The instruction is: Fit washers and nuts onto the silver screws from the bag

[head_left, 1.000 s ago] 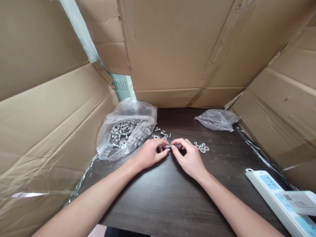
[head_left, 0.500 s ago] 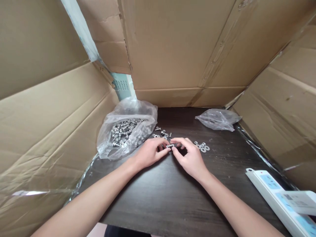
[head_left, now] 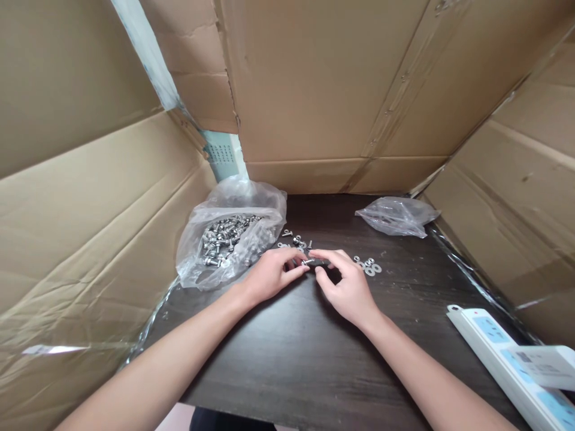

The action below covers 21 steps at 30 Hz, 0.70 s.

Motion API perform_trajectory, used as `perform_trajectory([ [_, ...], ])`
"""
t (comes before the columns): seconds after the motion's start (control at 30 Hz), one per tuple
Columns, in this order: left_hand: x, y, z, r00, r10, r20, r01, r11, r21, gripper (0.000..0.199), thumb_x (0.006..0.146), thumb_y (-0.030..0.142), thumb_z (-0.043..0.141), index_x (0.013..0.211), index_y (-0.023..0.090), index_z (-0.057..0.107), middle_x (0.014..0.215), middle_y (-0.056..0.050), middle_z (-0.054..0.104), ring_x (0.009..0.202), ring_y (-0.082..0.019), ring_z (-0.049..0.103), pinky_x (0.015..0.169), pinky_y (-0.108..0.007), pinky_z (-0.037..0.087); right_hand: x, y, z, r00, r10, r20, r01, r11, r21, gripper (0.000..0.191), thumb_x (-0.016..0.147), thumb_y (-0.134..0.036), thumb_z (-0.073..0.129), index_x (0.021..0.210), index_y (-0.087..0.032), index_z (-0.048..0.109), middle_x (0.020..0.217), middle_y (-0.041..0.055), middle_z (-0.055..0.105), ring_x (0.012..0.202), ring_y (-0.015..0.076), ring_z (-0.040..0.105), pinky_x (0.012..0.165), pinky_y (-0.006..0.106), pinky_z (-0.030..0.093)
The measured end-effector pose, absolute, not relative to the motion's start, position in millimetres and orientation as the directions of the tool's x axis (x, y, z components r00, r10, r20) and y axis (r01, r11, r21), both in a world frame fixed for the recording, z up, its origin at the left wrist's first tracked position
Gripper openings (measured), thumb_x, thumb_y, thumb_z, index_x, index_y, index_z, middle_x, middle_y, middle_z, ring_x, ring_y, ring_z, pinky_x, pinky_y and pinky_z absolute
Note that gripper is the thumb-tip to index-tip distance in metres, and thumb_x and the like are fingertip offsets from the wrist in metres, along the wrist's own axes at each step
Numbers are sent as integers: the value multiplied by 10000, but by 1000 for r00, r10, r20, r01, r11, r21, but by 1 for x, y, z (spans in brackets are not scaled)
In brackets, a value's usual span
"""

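Note:
A small metal bolt (head_left: pixel 308 261) is pinched in the fingertips of my left hand (head_left: pixel 275 272), its shank pointing right. Just across from it is my right hand (head_left: pixel 344 280), thumb and forefinger apart, with nothing I can see between them. Behind the hands lie several loose bolts and washers (head_left: pixel 299 241), partly covered by the left fingers. To the right of my right hand rest more washers and nuts (head_left: pixel 370 267). An open clear plastic bag (head_left: pixel 258 251) full of bolts stands left of my left hand.
A second clear plastic bag (head_left: pixel 398 215) lies at the back right of the dark table (head_left: pixel 278 359). A white power strip (head_left: pixel 503 359) with a plug in it runs along the right. Cardboard walls (head_left: pixel 314 84) enclose the table at the back and both sides.
My right thumb and forefinger have come apart and moved slightly off the bolt. The left hand still holds it, now with its shank uncovered.

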State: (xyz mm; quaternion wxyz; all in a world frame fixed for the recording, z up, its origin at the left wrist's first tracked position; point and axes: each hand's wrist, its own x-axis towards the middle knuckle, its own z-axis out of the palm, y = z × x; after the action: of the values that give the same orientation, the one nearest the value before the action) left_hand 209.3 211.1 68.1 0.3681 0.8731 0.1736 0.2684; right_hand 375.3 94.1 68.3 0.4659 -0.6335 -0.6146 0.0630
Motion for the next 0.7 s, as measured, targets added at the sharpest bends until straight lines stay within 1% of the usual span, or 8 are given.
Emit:
perform_trajectory([
  [0.23, 210, 212, 68, 798, 510, 320, 129, -664, 736, 157, 952, 295, 681, 1022, 160, 717, 874, -18, 699, 720, -121, 624, 692, -226, 490, 376, 92, 74, 239, 810, 536, 715, 227, -661, 214, 883, -163, 549, 987, -234, 722, 973, 38, 764, 914, 225, 673, 795, 369, 555],
  [0.47, 209, 212, 67, 811, 483, 330, 108, -679, 726, 149, 953, 288, 682, 1022, 161, 717, 876, -15, 695, 718, -113, 615, 705, -222, 487, 377, 94, 69, 239, 842, 484, 703, 194, -684, 257, 860, -156, 556, 1054, -228, 709, 1019, 41, 758, 935, 215, 689, 787, 348, 554],
  [0.6, 209, 212, 68, 806, 474, 355, 81, -682, 727, 156, 960, 287, 677, 1047, 164, 718, 906, -22, 705, 747, -117, 628, 711, -220, 497, 377, 95, 65, 256, 865, 431, 682, 154, -715, 277, 858, -166, 559, 1094, -222, 693, 1045, 59, 739, 968, 216, 706, 838, 357, 548],
  [0.7, 209, 211, 70, 799, 477, 366, 72, -681, 729, 145, 961, 280, 674, 1036, 163, 717, 911, -24, 712, 748, -119, 635, 708, -221, 507, 378, 94, 64, 254, 876, 410, 684, 137, -717, 278, 857, -159, 553, 1090, -227, 688, 1001, 52, 733, 954, 215, 701, 876, 371, 539],
])
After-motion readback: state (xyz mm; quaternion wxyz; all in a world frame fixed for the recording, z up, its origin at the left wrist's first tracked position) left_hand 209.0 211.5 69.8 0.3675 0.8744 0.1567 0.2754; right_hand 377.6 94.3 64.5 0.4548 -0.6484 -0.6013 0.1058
